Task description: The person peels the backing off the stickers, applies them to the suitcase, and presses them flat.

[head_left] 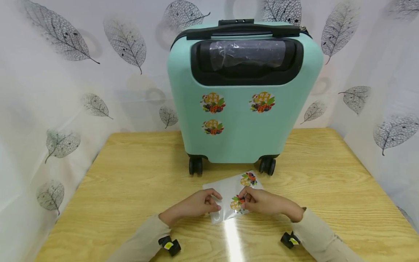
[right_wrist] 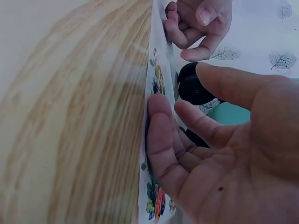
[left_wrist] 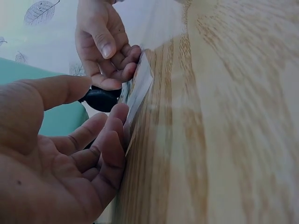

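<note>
A white sticker sheet (head_left: pixel 224 188) lies on the wooden table in front of a mint-green suitcase (head_left: pixel 240 145). Two round fruit stickers show on its right part, an upper sticker (head_left: pixel 249 178) and a lower sticker (head_left: pixel 235 205). My left hand (head_left: pixel 196 203) rests at the sheet's left edge, fingers loosely bent, thumb and index finger apart. Over the lower sticker, partly covering it, is my right hand (head_left: pixel 266 202). In the right wrist view its thumb and index finger stand apart with nothing between them, while the other fingers rest along the sheet (right_wrist: pixel 159 70).
Three matching fruit stickers are on the suitcase front: a top left one (head_left: pixel 213 103), a top right one (head_left: pixel 262 102) and a lower left one (head_left: pixel 213 127). Black wheels (head_left: pixel 195 166) stand just behind the sheet. A leaf-print curtain (head_left: pixel 131 91) surrounds the table (head_left: pixel 137 167).
</note>
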### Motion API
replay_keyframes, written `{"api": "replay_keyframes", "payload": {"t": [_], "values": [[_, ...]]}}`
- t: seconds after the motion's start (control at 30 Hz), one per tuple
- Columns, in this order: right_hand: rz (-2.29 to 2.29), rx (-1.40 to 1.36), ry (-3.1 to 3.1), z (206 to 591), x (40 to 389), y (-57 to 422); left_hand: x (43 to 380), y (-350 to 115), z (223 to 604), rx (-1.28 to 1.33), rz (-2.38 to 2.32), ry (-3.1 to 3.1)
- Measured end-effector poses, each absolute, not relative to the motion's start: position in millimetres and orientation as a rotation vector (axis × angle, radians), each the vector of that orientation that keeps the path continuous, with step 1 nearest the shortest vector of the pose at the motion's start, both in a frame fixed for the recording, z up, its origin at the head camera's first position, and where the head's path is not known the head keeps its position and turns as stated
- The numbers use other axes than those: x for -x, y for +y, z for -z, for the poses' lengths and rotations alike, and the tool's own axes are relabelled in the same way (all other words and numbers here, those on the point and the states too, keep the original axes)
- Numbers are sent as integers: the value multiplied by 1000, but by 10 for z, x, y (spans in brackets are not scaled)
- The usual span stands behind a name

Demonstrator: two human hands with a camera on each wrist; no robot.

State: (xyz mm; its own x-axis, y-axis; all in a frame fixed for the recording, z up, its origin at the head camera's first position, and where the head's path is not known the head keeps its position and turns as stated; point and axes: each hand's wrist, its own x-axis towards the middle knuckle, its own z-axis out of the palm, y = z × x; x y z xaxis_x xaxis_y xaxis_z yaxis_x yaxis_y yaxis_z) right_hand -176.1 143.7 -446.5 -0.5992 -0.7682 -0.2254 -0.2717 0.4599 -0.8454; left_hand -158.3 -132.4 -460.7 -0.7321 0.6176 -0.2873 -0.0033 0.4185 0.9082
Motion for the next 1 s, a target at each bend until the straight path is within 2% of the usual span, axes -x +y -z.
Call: {"api": "replay_keyframes", "payload": {"t": [1.0], "values": [[1145, 801, 2053, 4470, 1711, 1245, 1563, -1058, 4647, -480, -1492, 2035]]}}
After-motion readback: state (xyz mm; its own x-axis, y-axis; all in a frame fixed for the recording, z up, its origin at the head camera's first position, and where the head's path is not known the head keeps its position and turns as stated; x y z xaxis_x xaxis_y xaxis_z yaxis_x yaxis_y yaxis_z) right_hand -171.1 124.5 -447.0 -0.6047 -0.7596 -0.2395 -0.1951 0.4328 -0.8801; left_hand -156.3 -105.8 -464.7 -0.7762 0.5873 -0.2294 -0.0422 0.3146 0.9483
